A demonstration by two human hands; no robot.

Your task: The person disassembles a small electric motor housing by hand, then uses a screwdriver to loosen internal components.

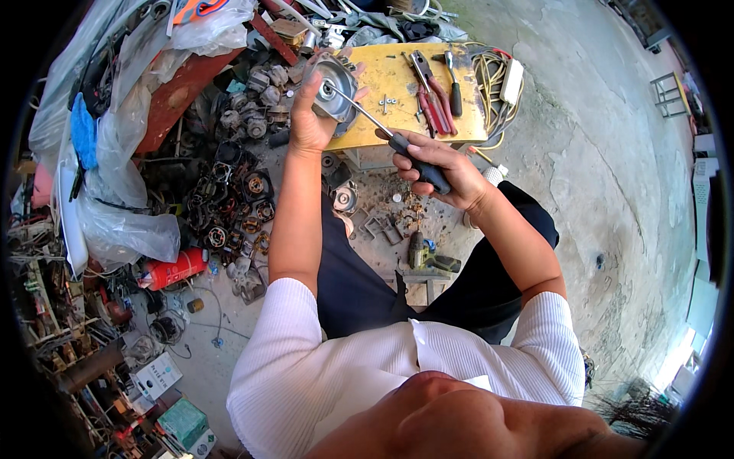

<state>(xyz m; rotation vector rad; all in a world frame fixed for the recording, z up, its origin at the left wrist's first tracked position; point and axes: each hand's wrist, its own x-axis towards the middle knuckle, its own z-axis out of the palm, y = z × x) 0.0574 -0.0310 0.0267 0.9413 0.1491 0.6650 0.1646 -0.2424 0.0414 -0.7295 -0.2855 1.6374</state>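
Chin (pixel 451 409) showed nearest, 6 o'clock; round metal housing (pixel 334 75) was raised at 12.
Left hand (pixel 309 122) gripped the housing; right hand (pixel 453 173) clasped a screwdriver (pixel 375 120), tip at housing's centre. Judged midway: likely screws (pixel 385 101) lay loose on yellow bench (pixel 371 67), 12 o'clock; screwdriver work looked unfinished.

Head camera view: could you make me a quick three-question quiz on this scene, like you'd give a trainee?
1. Which tool does the right grip aim into the round metal part held by the left grip?
2. True or false: the red-handled pliers lie on the yellow tabletop.
3. Where does the cordless drill appear? a) on the yellow tabletop; b) between the dark trouser legs; c) in the left grip.

Key: 1. A dark-handled screwdriver. 2. True. 3. b.
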